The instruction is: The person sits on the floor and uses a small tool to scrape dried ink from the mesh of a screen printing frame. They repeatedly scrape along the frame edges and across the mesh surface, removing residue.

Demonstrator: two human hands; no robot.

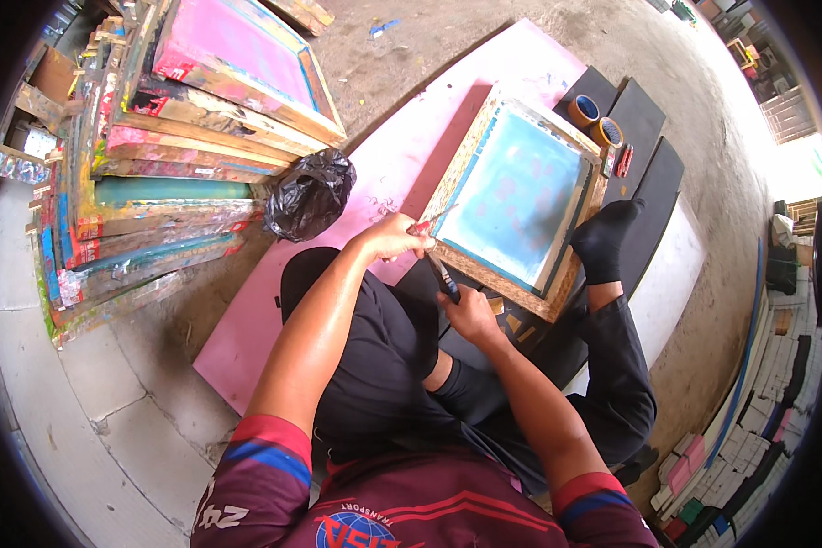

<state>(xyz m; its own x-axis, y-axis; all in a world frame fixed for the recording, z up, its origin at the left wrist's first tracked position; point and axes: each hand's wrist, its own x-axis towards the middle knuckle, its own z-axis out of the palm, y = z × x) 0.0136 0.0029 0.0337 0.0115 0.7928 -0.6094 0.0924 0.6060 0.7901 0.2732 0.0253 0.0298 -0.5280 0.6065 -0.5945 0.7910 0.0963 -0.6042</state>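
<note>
My left hand (389,239) is closed on a slim red-handled tool (420,226) with a thin, pointed end; its exact kind is unclear. My right hand (473,314) grips a dark-handled tool (445,278), whose brownish upper part reaches up to the left fingers. Whether the two tools touch, I cannot tell. Just beyond both hands lies a wooden screen-printing frame (496,278) with pale blue mesh (516,196), tilted across dark boards and a pink sheet. My socked foot (605,239) rests against its right side.
Two tape rolls (605,133) and a red cutter-like tool (624,162) lie right of the frame on dark boards (632,119). Left stands a stack of paint-stained frames (169,196), with a black plastic bag (309,194) beside it. A pink sheet (247,352) lies under me.
</note>
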